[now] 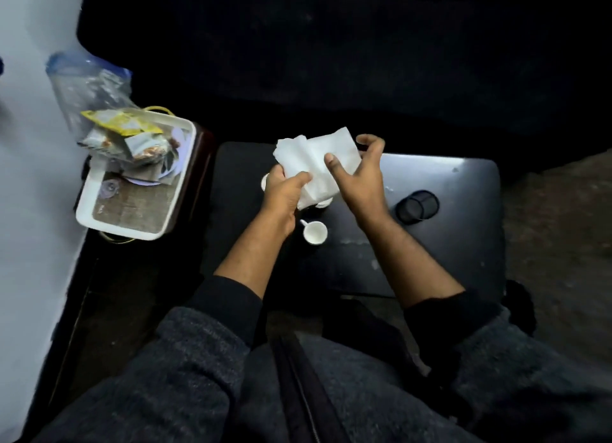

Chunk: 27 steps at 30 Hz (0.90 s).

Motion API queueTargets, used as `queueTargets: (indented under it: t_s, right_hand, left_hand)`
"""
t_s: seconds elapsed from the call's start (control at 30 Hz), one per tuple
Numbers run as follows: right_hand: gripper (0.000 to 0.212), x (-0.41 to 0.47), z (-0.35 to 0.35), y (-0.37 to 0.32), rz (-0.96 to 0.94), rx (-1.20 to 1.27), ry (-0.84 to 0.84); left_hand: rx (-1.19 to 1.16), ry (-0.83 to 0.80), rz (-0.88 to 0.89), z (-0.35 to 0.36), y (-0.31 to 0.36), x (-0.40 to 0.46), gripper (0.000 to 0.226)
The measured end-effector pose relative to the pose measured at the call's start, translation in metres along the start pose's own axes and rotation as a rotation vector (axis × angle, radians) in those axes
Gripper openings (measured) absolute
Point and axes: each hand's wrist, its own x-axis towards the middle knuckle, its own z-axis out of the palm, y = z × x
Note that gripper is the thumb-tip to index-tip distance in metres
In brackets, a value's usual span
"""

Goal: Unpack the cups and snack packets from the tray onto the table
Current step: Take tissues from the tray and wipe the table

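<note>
Over the black table (447, 244) my left hand (284, 191) and my right hand (359, 171) both hold a stack of white paper napkins (314, 161). The left grips its lower edge; the right pinches its right side with thumb and fingers. A small white cup (315, 232) stands on the table just below the hands. Parts of other white cups (265, 181) show under the napkins, mostly hidden. At the left a white tray (86, 207) holds a pile of snack packets (129, 138).
A clear plastic zip bag (86, 85) leans behind the tray. A round black mesh item (417, 207) lies on the table to the right. A dark sofa fills the far side. A white wall runs along the left.
</note>
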Motion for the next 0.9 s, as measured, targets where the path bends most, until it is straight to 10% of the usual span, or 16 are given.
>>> queueTargets:
  t_s: [0.47,0.6,0.7,0.9]
  right_hand:
    - [0.056,-0.021,-0.072,-0.004,-0.119,-0.401,-0.032]
    - [0.045,-0.02,-0.074,-0.004,-0.05,-0.364,-0.125]
    - [0.051,-0.023,-0.087,0.003,0.081,-0.287,-0.199]
    - [0.082,-0.038,-0.12,0.036,0.144,-0.27,-0.441]
  left_hand:
    - [0.477,0.088,0.216,0.093,-0.001,-0.048,0.033]
    - [0.229,-0.077,0.092,0.101,-0.002,-0.048,0.01]
    - [0.022,-0.194,-0.15,0.106,-0.009,-0.046,0.032]
    - [0.141,-0.208,-0.2,0.131,-0.044,-0.032,0.027]
